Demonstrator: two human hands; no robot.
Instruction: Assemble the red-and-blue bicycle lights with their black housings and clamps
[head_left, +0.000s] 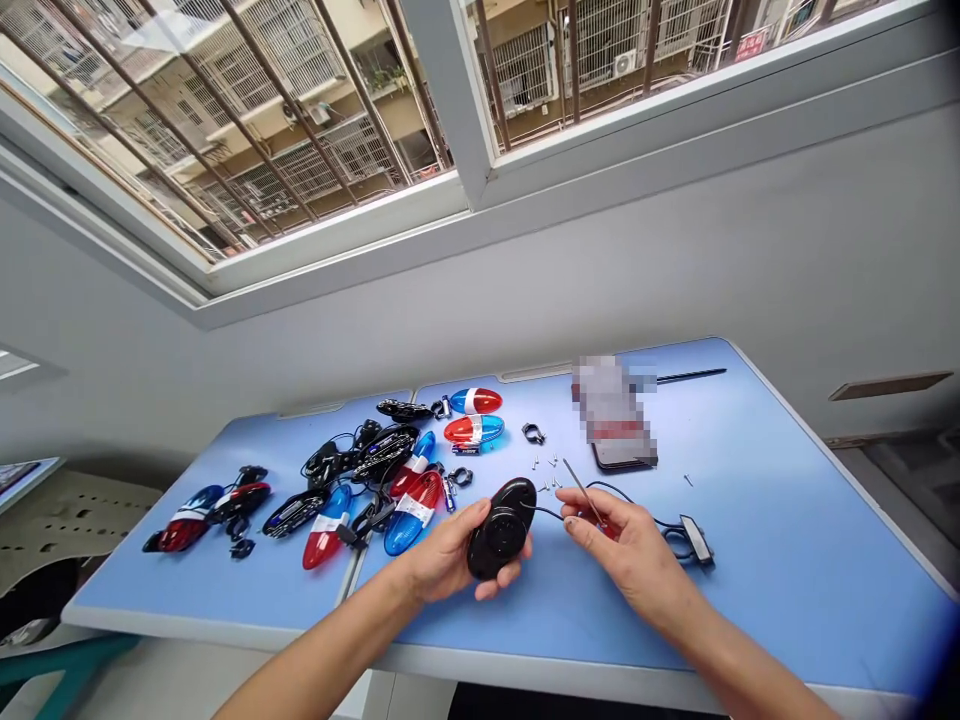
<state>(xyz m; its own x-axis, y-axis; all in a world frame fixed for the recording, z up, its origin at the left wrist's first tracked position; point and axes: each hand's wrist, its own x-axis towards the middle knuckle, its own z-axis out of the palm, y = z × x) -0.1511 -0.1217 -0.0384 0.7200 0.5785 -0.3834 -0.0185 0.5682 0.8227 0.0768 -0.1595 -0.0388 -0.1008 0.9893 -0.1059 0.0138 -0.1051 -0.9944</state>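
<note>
My left hand (450, 555) is closed around a black oval bicycle-horn housing (504, 530), its round speaker-like boss facing up. In my right hand (630, 555) is a thin screwdriver (582, 487), its metal shaft pointing up and left and a bit of red handle showing under the fingers. The screwdriver tip is apart from the housing. A black cable (551, 514) leaves the housing, passes by my right hand and runs to a small switch with a ring clamp (697, 542) on the table. Several small screws (553, 483) lie just beyond my hands.
Red-and-blue light covers (412, 515), black housings (386, 452), batteries (449, 492) and ring clamps (533, 433) crowd the left and middle of the blue table (795, 560). A partly blurred phone (625, 462) and a black pen-like stick (691, 376) lie at the back right, below a barred window.
</note>
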